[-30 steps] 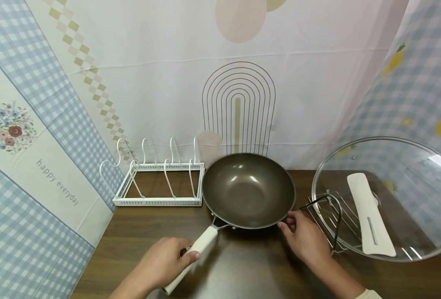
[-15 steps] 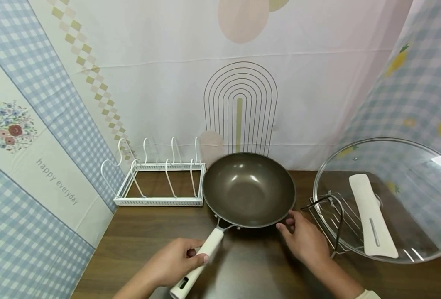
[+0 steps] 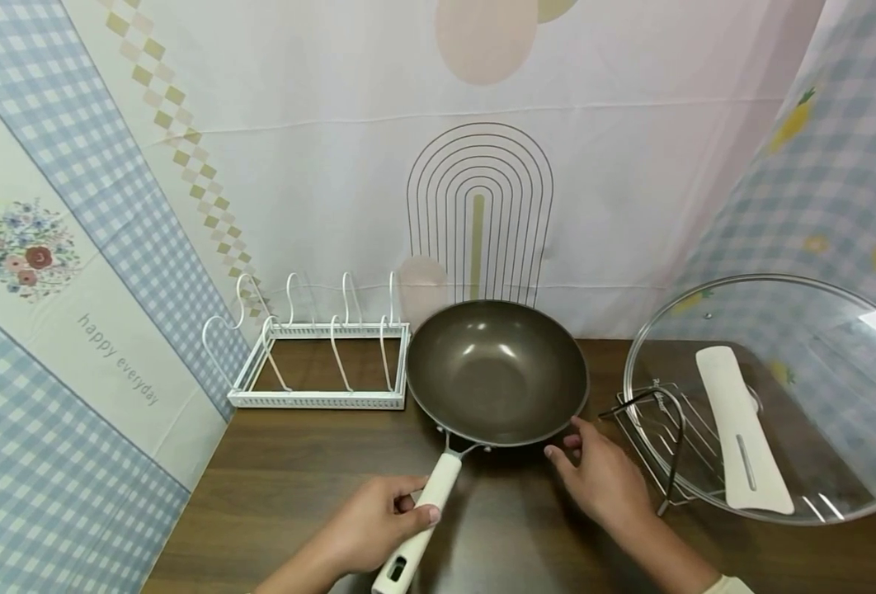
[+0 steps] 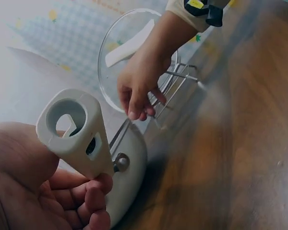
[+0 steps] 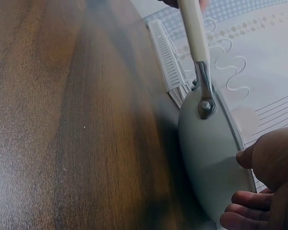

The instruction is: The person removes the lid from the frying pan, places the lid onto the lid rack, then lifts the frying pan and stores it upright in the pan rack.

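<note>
A dark-coated wok (image 3: 497, 375) with a pale outer wall (image 5: 209, 153) sits near the back wall. My left hand (image 3: 382, 524) grips its cream handle (image 3: 426, 511) from the left, thumb on top. In the left wrist view the handle's hollow end (image 4: 69, 117) faces the camera, with fingers (image 4: 81, 201) curled below it. My right hand (image 3: 605, 478) is at the wok's front right side, its fingertips right at the rim. In the right wrist view the thumb lies at the rim and the loosely bent fingers (image 5: 245, 208) are against the outer wall; none reach inside the bowl.
A white rack (image 3: 315, 402) with curved dividers stands just left of the wok. To the right, a large glass lid (image 3: 839, 388) with a long cream handle (image 3: 742, 437) leans on a dark wire stand (image 3: 675, 429). Patterned cloth (image 3: 475, 206) hangs behind the wooden table (image 3: 275, 495).
My left hand has moved right, swinging the handle rightward and toward straight in front of the wok. The wok has turned slightly with it. My right hand stays at the rim.
</note>
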Demonstrator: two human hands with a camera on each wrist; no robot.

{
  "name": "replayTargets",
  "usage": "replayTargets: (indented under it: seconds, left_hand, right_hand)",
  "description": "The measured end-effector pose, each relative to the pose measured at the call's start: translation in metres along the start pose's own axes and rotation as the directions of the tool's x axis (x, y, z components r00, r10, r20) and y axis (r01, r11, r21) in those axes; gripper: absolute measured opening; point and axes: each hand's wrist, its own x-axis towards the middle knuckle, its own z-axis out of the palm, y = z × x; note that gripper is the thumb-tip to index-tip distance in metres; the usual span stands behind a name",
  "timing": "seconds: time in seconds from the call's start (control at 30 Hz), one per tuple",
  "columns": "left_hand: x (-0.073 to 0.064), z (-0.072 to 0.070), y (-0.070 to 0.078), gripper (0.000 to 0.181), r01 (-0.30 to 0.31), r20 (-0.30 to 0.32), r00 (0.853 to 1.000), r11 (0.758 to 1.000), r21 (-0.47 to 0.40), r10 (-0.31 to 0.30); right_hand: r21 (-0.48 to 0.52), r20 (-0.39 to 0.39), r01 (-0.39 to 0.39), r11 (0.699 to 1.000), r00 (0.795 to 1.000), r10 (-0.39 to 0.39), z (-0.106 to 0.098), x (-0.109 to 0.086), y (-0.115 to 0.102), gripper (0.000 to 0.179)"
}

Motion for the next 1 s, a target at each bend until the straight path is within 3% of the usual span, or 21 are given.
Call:
replayTargets:
  seconds: [0.6,1.0]
  left_hand:
    - [0.008,0.031,0.015,0.067,0.028,-0.034,0.999,0.996,-0.080,-0.031]
    - [0.014,0.053,0.020,0.071,0.022,-0.068,0.997,0.998,-0.063,-0.026]
  right_hand:
    - [0.007,0.010,0.058,0.998,0.998,-0.058,0.002,-0.002,-0.007,0.064]
    - [0.034,0.050,0.047,0.998,0.998,-0.048,0.000,-0.005,-0.009,0.073]
